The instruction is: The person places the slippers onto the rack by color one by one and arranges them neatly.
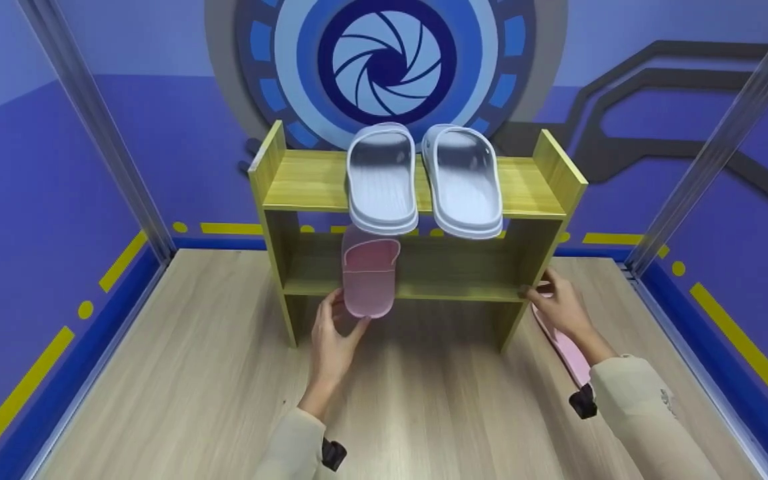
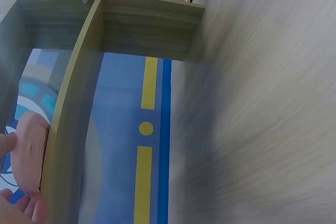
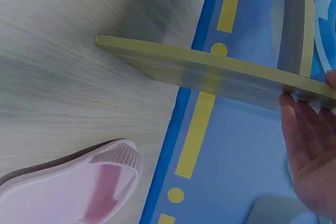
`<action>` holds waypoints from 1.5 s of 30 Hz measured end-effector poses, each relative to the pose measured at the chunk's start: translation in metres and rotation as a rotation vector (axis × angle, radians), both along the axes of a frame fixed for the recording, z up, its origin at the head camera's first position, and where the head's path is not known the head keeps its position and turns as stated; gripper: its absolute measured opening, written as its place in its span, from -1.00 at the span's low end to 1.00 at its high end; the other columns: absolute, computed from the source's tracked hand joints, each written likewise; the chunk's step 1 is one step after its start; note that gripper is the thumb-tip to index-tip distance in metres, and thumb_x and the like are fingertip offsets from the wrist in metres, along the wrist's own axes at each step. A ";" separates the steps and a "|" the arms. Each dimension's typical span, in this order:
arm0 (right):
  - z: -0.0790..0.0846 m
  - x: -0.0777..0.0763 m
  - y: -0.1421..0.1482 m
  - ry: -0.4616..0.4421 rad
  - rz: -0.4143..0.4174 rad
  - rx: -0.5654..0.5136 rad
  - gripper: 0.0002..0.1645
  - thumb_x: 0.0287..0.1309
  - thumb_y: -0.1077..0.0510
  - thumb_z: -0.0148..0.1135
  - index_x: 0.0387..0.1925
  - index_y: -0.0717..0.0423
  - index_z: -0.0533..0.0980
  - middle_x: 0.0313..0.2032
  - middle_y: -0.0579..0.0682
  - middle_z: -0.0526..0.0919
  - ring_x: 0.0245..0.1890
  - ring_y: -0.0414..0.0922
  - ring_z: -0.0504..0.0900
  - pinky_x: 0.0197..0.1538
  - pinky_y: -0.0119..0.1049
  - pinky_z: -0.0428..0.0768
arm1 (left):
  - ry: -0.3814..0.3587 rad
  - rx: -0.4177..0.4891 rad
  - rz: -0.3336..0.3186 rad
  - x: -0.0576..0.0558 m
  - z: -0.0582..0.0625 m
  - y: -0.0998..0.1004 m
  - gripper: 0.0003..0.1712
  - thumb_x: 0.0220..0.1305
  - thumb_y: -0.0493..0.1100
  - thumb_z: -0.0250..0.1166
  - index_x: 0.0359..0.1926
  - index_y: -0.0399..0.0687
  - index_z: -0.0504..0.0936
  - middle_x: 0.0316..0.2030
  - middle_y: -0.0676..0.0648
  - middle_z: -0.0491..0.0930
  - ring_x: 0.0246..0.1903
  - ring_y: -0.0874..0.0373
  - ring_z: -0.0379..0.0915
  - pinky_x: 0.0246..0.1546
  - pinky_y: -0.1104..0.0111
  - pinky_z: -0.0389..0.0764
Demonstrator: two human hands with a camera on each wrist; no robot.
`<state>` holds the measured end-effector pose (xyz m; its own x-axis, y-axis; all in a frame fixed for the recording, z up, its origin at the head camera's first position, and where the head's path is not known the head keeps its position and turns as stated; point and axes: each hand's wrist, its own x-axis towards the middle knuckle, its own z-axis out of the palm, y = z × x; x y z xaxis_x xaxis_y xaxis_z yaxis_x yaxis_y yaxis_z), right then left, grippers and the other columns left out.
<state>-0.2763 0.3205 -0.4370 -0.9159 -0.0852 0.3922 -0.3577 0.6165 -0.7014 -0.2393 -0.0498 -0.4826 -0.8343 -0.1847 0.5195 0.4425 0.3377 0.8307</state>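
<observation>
My left hand (image 1: 332, 343) holds a pink slide slipper (image 1: 369, 293) by its heel end, thumb on one side and fingers on the other. The slipper's toe points into the middle level of a small wooden shoe rack (image 1: 464, 291). In the left wrist view, the pink slipper (image 2: 29, 153) sits right at the shelf board's edge. At the rack's right side panel, my right hand (image 1: 561, 308) grips the edge; the right wrist view has its fingers (image 3: 302, 135) along the panel's outer face. Another pink slipper (image 1: 571, 357) lies on the table beneath that hand, partly covered by it.
Two pale grey clogs (image 1: 383, 177) (image 1: 467, 180) stand side by side on the rack's top board (image 1: 311, 183), heels overhanging its front edge. Blue printed walls (image 1: 151, 147) with metal corner posts (image 1: 101, 127) enclose the wooden table (image 1: 191, 373).
</observation>
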 end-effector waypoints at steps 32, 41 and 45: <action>-0.002 -0.003 0.002 -0.040 -0.002 -0.002 -0.52 0.08 0.21 0.16 0.06 0.24 0.34 -0.13 0.23 0.50 -0.20 0.11 0.52 -0.23 -0.01 0.50 | -0.182 -0.159 0.093 -0.038 0.047 -0.108 -0.33 0.17 -0.15 0.18 0.27 -0.16 0.16 0.12 -0.28 0.29 0.05 -0.12 0.28 0.00 0.10 0.31; -0.005 -0.003 0.002 -0.021 -0.009 0.000 -0.54 0.05 0.24 0.18 0.02 0.24 0.37 -0.16 0.20 0.52 -0.22 0.10 0.54 -0.26 -0.01 0.51 | -0.143 -0.241 0.150 -0.046 0.050 -0.106 -0.52 0.19 -0.18 0.16 0.15 -0.13 0.35 -0.11 -0.28 0.50 -0.20 -0.06 0.49 -0.24 0.17 0.50; -0.007 -0.002 0.004 -0.013 -0.001 -0.011 -0.54 0.06 0.23 0.17 0.03 0.26 0.36 -0.15 0.21 0.52 -0.22 0.09 0.54 -0.25 -0.02 0.51 | -0.125 -0.269 0.186 -0.048 0.050 -0.105 -0.58 0.18 -0.18 0.17 0.09 -0.10 0.42 -0.19 -0.24 0.55 -0.26 -0.03 0.53 -0.29 0.15 0.51</action>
